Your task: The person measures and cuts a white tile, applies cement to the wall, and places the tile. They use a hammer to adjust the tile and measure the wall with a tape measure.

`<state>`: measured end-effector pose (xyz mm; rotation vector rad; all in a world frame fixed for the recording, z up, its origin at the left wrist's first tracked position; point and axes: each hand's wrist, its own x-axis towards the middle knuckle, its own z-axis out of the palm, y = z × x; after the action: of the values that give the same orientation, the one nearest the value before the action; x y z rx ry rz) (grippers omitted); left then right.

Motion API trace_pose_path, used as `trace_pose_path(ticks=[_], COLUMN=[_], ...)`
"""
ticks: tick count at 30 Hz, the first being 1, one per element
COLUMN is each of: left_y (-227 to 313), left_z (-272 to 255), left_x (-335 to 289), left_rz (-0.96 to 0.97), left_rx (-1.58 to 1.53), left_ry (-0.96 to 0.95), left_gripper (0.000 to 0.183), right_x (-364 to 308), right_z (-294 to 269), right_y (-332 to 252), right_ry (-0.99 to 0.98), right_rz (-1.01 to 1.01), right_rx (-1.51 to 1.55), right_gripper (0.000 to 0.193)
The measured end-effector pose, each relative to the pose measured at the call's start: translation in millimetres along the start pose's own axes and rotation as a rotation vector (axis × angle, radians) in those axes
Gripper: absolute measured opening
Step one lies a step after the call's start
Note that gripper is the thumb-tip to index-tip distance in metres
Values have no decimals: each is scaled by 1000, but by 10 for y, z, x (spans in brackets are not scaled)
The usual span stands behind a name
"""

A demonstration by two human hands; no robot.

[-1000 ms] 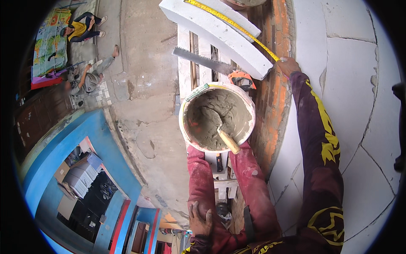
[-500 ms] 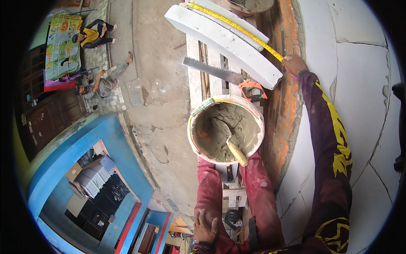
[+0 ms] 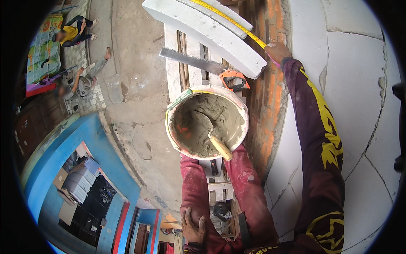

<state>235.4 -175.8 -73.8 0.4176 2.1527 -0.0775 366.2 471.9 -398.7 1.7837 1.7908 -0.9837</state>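
My right hand [image 3: 279, 51] is closed on the near end of a yellow tape measure [image 3: 230, 19], its blade drawn out away from me. The blade runs along white lightweight blocks [image 3: 211, 40], which lie side by side on a pale slatted platform. On my thigh rests my left hand [image 3: 193, 226], fingers apart and nothing in it. Before my knees stands a white bucket [image 3: 170, 133] of wet grey mortar [image 3: 190, 135]. A trowel [image 3: 220, 146] leans in it, blade in the mortar and wooden handle over the rim. Beyond the bucket lies a handsaw [image 3: 194, 62] with an orange grip.
A white block wall [image 3: 355, 72] rises close on my right, above a strip of orange brick [image 3: 270, 110]. Bare concrete ground [image 3: 131, 84] stretches to the left. Two people sit by a house there, one in a yellow top [image 3: 69, 34]. A dark-handled tool [image 3: 214, 167] lies below the bucket.
The whole scene has shifted left and slightly up in the picture, as the view turned. My right hand keeps its hold on the tape measure, and my left hand stays on my thigh.
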Motion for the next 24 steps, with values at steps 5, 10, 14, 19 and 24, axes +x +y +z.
trace_pose_path(ticks=[5,10,14,19,24], left_y=[0,9,-50,-95,261], left_z=[-16,-52,-50,-71,-208], left_x=[16,18,-33,-14,178], left_rz=[32,-7,35,38,55], left_rx=[-1,4,-5,-230,-1054], left_ry=[13,-17,-17,-9,-120], left_gripper=[70,71,71,85,114], right_x=[-156,-188,-706,-2305,-4129], right_z=[-45,23,98,290,694], right_y=[-61,-55,-216,-675,-1104], right_ry=[19,57,106,-51,-570], right_rz=[28,17,-96,-588,-389], right_rx=[-27,86,411,836,867], right_gripper=[48,50,54,78,96])
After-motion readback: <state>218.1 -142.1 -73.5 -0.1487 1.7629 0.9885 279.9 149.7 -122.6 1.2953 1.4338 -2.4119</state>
